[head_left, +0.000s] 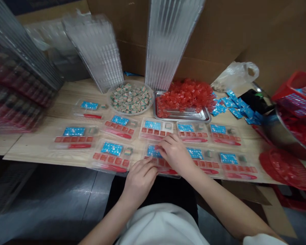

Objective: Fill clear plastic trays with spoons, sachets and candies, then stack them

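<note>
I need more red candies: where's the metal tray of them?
In the head view, the steel tray sits toward the back of the table, just right of the round bowl of wrapped sweets.

My nearest clear tray (pixel 173 176) holds a blue, white-patterned card (pixel 151 151) and red squares (pixel 159 161); in the round dish (pixel 151 102), green-and-cream striped pieces (pixel 131 98) lie heaped.

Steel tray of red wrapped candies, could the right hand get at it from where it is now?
Probably yes. The right hand sits just in front of the rectangular steel tray, with only flat clear plastic trays between them, low enough to pass over. Nothing upright blocks the way.
</note>
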{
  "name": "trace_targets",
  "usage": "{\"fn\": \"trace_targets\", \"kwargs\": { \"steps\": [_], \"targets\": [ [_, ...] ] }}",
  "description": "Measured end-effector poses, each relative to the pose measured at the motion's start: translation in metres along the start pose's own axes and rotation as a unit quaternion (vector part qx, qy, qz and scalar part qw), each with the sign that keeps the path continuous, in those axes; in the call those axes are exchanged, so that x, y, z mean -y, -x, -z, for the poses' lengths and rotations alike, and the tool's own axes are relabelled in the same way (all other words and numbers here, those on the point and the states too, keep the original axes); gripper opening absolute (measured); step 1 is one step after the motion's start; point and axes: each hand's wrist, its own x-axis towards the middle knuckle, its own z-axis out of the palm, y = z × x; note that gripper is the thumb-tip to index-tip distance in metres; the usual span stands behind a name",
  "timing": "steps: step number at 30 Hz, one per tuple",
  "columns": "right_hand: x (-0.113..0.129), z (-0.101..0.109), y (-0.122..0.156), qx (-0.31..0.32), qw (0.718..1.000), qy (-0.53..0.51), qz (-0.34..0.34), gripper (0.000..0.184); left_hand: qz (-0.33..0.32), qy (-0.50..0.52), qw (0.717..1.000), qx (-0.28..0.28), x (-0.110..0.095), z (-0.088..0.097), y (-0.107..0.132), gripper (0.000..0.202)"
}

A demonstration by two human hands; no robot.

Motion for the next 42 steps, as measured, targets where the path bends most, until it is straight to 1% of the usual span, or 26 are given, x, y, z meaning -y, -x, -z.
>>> {"fn": "trace_targets", "kwargs": {
  "steps": [3, 5, 7, 9, 10, 12, 13, 15, 17, 19, 20, 21, 22, 23, 24, 25, 27, 29, 30, 32, 34, 36, 39, 40, 41, 42],
  "targets": [
    [-0.004, 0.002, -0.001, 0.023, 1.0, -0.003, 0.01, 0.011, -0.004, 0.003, 1.0, 0.002, 0.001, 0.002, -0.002, 0.016],
    [-0.023, 0.008, -0.004, 0.016, 0.999, -0.046, -0.006, 0.01, -0.004, 0.006, 1.0, 0.005, 0.001, 0.004, -0.001, 0.016],
    [-0.056, 0.015, -0.014, -0.025, 0.993, -0.078, -0.084, 0.015, -0.002, 0.008, 1.0, 0.004, 0.0, 0.005, -0.001, 0.018],
    [-0.095, 0.021, -0.03, -0.082, 0.975, -0.056, -0.197, 0.015, -0.006, 0.013, 1.0, -0.005, -0.002, 0.006, -0.003, 0.019],
    [-0.114, 0.023, -0.041, -0.098, 0.967, -0.032, -0.233, 0.015, -0.009, 0.017, 1.0, -0.01, -0.003, 0.006, -0.004, 0.02],
    [-0.147, 0.023, -0.063, -0.108, 0.96, -0.012, -0.26, 0.015, -0.013, 0.027, 0.999, -0.02, -0.005, 0.007, -0.006, 0.021],
    [-0.158, 0.022, -0.073, -0.108, 0.959, -0.01, -0.263, 0.017, -0.012, 0.033, 0.999, -0.022, -0.006, 0.007, -0.008, 0.021],
    [-0.171, 0.02, -0.088, -0.103, 0.96, -0.02, -0.26, 0.018, 0.001, 0.053, 0.998, -0.02, -0.008, 0.008, -0.012, 0.022],
    [-0.165, 0.02, -0.091, -0.098, 0.962, -0.035, -0.251, 0.016, 0.034, 0.096, 0.995, -0.016, -0.009, 0.01, -0.018, 0.022],
    [-0.144, 0.024, -0.081, -0.099, 0.97, -0.072, -0.212, 0.015, 0.091, 0.165, 0.982, -0.017, -0.008, 0.011, -0.03, 0.021],
    [-0.128, 0.027, -0.072, -0.097, 0.973, -0.101, -0.182, 0.015, 0.128, 0.211, 0.969, -0.025, -0.007, 0.012, -0.038, 0.021],
    [-0.11, 0.031, -0.061, -0.097, 0.975, -0.152, -0.133, 0.015, 0.166, 0.263, 0.95, -0.037, -0.006, 0.011, -0.048, 0.023],
    [-0.091, 0.035, -0.049, -0.081, 0.971, -0.209, -0.08, 0.017, 0.2, 0.319, 0.925, -0.051, -0.004, 0.01, -0.058, 0.026],
    [-0.072, 0.039, -0.037, -0.071, 0.965, -0.245, -0.056, 0.02, 0.222, 0.377, 0.897, -0.066, -0.001, 0.009, -0.068, 0.033],
    [-0.055, 0.043, -0.026, -0.058, 0.96, -0.273, -0.035, 0.024, 0.227, 0.42, 0.876, -0.069, 0.001, 0.007, -0.076, 0.037],
    [-0.04, 0.046, -0.017, -0.048, 0.954, -0.295, -0.025, 0.026, 0.225, 0.442, 0.866, -0.067, 0.003, 0.006, -0.083, 0.035],
    [-0.02, 0.05, -0.004, -0.047, 0.939, -0.34, -0.026, 0.03, 0.213, 0.439, 0.871, -0.058, 0.004, 0.004, -0.089, 0.022],
    [-0.01, 0.051, 0.003, -0.058, 0.912, -0.403, -0.038, 0.032, 0.216, 0.421, 0.879, -0.061, 0.001, 0.005, -0.087, 0.009],
    [-0.008, 0.05, 0.005, -0.064, 0.897, -0.435, -0.045, 0.033, 0.224, 0.428, 0.873, -0.065, -0.001, 0.006, -0.085, 0.008],
    [-0.005, 0.05, 0.007, -0.068, 0.87, -0.484, -0.066, 0.034, 0.252, 0.469, 0.845, -0.057, -0.004, 0.009, -0.081, 0.011],
    [-0.003, 0.048, 0.01, -0.066, 0.851, -0.513, -0.093, 0.033, 0.278, 0.507, 0.815, -0.029, -0.005, 0.013, -0.079, 0.014],
    [-0.002, 0.047, 0.014, -0.055, 0.831, -0.54, -0.121, 0.032, 0.289, 0.513, 0.808, -0.011, -0.004, 0.016, -0.077, 0.014],
    [-0.002, 0.046, 0.021, 0.005, 0.79, -0.596, -0.145, 0.031, 0.293, 0.513, 0.807, 0.005, -0.002, 0.02, -0.074, 0.017],
    [-0.002, 0.046, 0.023, 0.032, 0.772, -0.617, -0.149, 0.03, 0.298, 0.527, 0.796, 0.01, -0.002, 0.02, -0.072, 0.017],
    [-0.003, 0.046, 0.025, 0.061, 0.754, -0.636, -0.153, 0.028, 0.306, 0.553, 0.775, 0.018, -0.002, 0.021, -0.07, 0.018],
    [-0.004, 0.046, 0.027, 0.084, 0.737, -0.652, -0.157, 0.026, 0.315, 0.588, 0.745, 0.028, -0.004, 0.02, -0.067, 0.018]
  ]
}}
